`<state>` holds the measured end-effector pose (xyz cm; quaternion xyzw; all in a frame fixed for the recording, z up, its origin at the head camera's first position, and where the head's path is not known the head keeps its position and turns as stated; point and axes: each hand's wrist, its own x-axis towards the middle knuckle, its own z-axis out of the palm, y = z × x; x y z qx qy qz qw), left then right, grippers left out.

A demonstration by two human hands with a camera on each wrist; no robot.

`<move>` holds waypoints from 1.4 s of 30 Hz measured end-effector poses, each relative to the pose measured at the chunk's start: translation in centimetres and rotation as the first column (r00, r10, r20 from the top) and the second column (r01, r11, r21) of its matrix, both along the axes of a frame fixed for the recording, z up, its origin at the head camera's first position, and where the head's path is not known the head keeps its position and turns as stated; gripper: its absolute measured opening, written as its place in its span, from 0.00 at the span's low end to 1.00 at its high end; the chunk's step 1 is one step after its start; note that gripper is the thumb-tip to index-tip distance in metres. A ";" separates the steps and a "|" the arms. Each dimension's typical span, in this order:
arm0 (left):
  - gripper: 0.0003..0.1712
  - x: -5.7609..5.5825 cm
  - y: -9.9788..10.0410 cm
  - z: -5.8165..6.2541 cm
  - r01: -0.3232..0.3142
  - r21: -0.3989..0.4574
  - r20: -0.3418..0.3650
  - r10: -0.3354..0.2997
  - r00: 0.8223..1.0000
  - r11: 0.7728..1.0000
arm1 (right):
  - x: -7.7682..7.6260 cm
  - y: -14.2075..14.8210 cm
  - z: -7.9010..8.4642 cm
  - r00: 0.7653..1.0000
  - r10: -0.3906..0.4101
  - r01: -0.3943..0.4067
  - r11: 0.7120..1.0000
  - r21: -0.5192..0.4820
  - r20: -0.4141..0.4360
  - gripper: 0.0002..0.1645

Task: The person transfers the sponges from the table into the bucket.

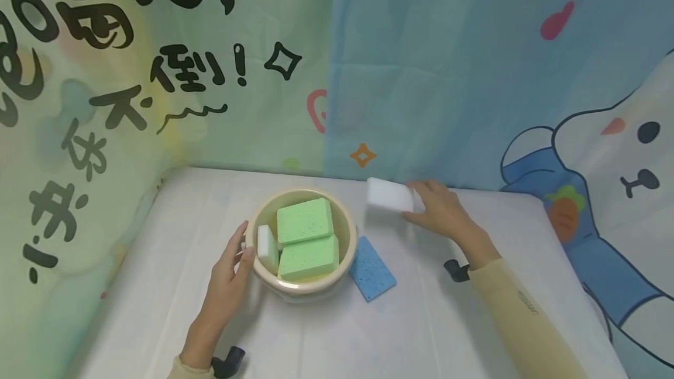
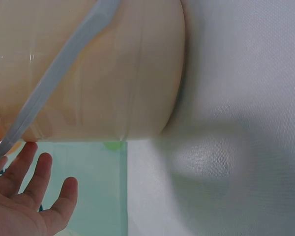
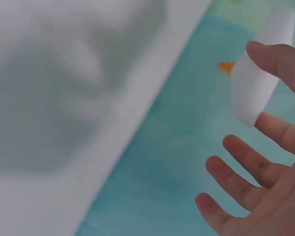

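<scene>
A cream bucket with a grey handle stands on the table. Two green sponges and a smaller white piece sit inside it. At the bucket's left side, my left hand rests against the wall with fingers loosely extended, near the rim. My right hand pinches a white sponge block between thumb and fingers, holding it above the table to the right of the bucket. In the right wrist view, the white block is between thumb and index finger, other fingers spread.
A flat blue sponge lies on the white table, right beside the bucket. Printed curtains hang behind and to the left of the table. Each wrist carries a small black mount.
</scene>
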<state>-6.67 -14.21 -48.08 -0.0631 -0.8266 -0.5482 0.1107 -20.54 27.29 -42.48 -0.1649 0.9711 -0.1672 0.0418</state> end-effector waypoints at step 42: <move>0.31 -0.2 0.0 0.0 0.005 -0.004 0.017 -0.005 1.000 1.000 | 3.9 -18.9 7.9 0.760 0.648 -0.590 0.721 0.364 -0.051 0.36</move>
